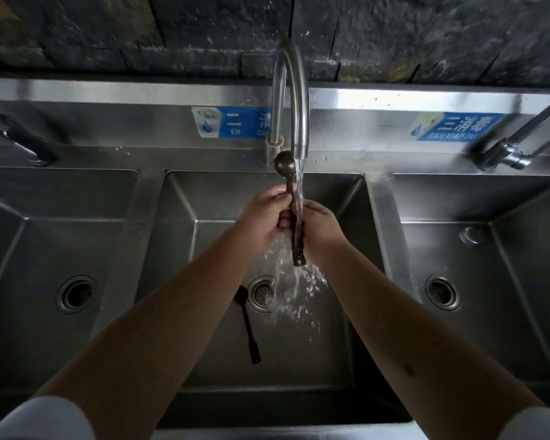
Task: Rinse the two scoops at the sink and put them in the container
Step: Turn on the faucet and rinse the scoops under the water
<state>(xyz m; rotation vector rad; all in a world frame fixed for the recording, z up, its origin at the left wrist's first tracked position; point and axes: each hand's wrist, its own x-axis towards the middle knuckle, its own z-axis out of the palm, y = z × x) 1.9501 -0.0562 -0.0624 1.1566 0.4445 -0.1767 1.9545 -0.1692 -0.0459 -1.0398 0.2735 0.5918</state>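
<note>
A dark brown scoop with a round bowl points up toward the faucet, its long handle running down between my hands. My left hand and my right hand both close around that handle under the running water. The stream falls over the handle and splashes into the middle sink basin. A second dark scoop lies flat on the basin floor, just left of the drain. No container is in view.
Steel basins with drains lie to the left and right. Another tap stands at the far right and a dark hose at the far left. Blue labels are stuck on the steel backsplash.
</note>
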